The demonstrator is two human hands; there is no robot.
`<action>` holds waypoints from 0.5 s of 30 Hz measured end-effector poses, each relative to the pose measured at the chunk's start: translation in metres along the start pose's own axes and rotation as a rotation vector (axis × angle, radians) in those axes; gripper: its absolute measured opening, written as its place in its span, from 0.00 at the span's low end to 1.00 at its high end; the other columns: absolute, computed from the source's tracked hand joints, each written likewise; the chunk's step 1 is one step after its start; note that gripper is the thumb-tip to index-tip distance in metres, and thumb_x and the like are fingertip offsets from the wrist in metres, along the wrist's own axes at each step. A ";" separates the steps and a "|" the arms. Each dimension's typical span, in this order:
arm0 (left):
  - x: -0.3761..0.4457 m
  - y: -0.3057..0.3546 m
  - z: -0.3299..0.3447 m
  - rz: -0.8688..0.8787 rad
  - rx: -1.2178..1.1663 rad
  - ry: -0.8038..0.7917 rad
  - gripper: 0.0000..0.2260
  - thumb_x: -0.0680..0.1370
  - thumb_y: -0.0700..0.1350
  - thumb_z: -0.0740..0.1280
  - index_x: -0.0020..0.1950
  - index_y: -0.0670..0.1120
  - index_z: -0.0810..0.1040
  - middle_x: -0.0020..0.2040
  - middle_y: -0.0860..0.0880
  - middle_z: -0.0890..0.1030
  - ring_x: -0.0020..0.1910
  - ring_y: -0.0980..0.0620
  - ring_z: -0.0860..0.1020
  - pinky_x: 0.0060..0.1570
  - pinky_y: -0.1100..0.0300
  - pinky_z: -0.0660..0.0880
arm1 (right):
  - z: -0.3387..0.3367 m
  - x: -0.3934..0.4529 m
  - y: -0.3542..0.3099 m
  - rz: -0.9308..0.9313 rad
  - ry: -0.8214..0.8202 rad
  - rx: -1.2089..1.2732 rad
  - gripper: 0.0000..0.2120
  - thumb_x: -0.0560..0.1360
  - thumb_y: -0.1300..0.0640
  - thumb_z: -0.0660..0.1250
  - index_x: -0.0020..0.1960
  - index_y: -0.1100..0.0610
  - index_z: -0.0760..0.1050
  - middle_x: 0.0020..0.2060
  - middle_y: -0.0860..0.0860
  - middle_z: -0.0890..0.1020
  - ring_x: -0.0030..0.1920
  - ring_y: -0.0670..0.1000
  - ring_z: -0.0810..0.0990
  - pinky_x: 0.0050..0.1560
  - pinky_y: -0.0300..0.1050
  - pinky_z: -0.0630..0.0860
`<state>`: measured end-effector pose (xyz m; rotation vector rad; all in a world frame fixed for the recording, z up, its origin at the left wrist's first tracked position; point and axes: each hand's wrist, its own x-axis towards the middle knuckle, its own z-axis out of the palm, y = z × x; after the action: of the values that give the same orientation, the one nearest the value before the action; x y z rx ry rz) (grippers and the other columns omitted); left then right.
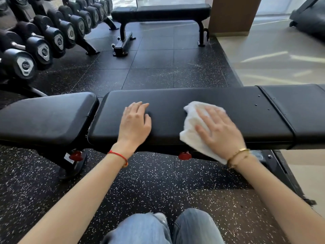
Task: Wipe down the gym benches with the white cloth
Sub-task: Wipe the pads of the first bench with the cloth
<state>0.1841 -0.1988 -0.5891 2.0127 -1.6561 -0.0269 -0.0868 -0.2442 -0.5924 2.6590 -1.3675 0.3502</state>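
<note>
A black padded gym bench (246, 118) runs across the view in front of me, with a separate seat pad (45, 117) at its left end. The white cloth (190, 124) lies on the long pad, and its near corner hangs over the front edge. My right hand (219, 131) presses flat on the cloth with straight, spread fingers. My left hand (134, 124) rests on the bare pad to the left of the cloth, fingers lightly bent and holding nothing. A second black bench (163, 11) stands farther back across the floor.
A rack of black dumbbells (44, 41) lines the left side. Speckled black rubber flooring (158, 67) lies between the two benches. A brown column (232, 14) and pale tiled floor (272, 55) are at the right. My knees in blue jeans (158, 229) are below.
</note>
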 end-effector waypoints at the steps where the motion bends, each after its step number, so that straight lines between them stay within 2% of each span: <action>1: 0.001 0.007 0.005 0.014 0.000 -0.015 0.25 0.76 0.48 0.53 0.71 0.43 0.72 0.71 0.42 0.72 0.73 0.43 0.66 0.75 0.45 0.57 | -0.001 0.000 0.018 0.005 -0.028 -0.093 0.23 0.81 0.50 0.51 0.71 0.60 0.69 0.69 0.63 0.71 0.67 0.67 0.70 0.66 0.66 0.67; 3: 0.002 0.016 0.013 0.037 0.012 -0.034 0.25 0.77 0.48 0.54 0.72 0.43 0.72 0.72 0.42 0.71 0.73 0.42 0.66 0.76 0.45 0.56 | -0.003 0.018 0.049 0.083 -0.187 -0.203 0.25 0.79 0.52 0.46 0.70 0.60 0.68 0.69 0.66 0.69 0.66 0.70 0.69 0.65 0.69 0.65; 6: 0.001 0.017 0.022 0.036 0.052 -0.034 0.22 0.79 0.47 0.55 0.72 0.44 0.71 0.72 0.42 0.70 0.73 0.43 0.65 0.76 0.46 0.56 | -0.002 0.062 0.052 0.126 -0.236 -0.213 0.34 0.75 0.45 0.34 0.75 0.54 0.61 0.72 0.63 0.65 0.70 0.67 0.63 0.68 0.68 0.59; 9: -0.002 0.017 0.023 0.032 0.059 -0.026 0.21 0.80 0.46 0.56 0.73 0.45 0.70 0.73 0.43 0.69 0.74 0.44 0.64 0.76 0.47 0.56 | 0.008 0.080 0.017 -0.023 -0.204 -0.201 0.29 0.79 0.41 0.42 0.74 0.53 0.62 0.72 0.60 0.66 0.71 0.65 0.64 0.67 0.67 0.61; 11: -0.002 0.016 0.023 0.035 0.057 -0.021 0.20 0.81 0.45 0.58 0.73 0.45 0.70 0.74 0.44 0.69 0.75 0.45 0.63 0.76 0.48 0.55 | 0.011 0.062 0.001 -0.107 -0.159 -0.103 0.28 0.80 0.42 0.45 0.74 0.54 0.62 0.74 0.59 0.64 0.73 0.65 0.62 0.69 0.67 0.59; 13: -0.003 0.015 0.023 0.040 0.057 -0.019 0.20 0.81 0.46 0.58 0.74 0.46 0.70 0.74 0.44 0.69 0.75 0.45 0.63 0.77 0.49 0.55 | 0.006 0.030 0.001 -0.047 -0.125 0.038 0.31 0.80 0.40 0.44 0.77 0.54 0.60 0.75 0.57 0.63 0.75 0.61 0.60 0.74 0.62 0.56; 15: -0.004 0.015 0.022 0.045 0.059 -0.016 0.20 0.81 0.46 0.57 0.73 0.46 0.70 0.74 0.44 0.69 0.75 0.45 0.63 0.77 0.49 0.55 | 0.001 0.007 0.017 0.034 -0.082 0.079 0.31 0.80 0.39 0.44 0.78 0.53 0.59 0.75 0.55 0.64 0.76 0.58 0.59 0.76 0.56 0.54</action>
<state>0.1618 -0.2058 -0.6034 2.0229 -1.7305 0.0223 -0.0965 -0.2593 -0.5920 2.7449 -1.4537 0.3079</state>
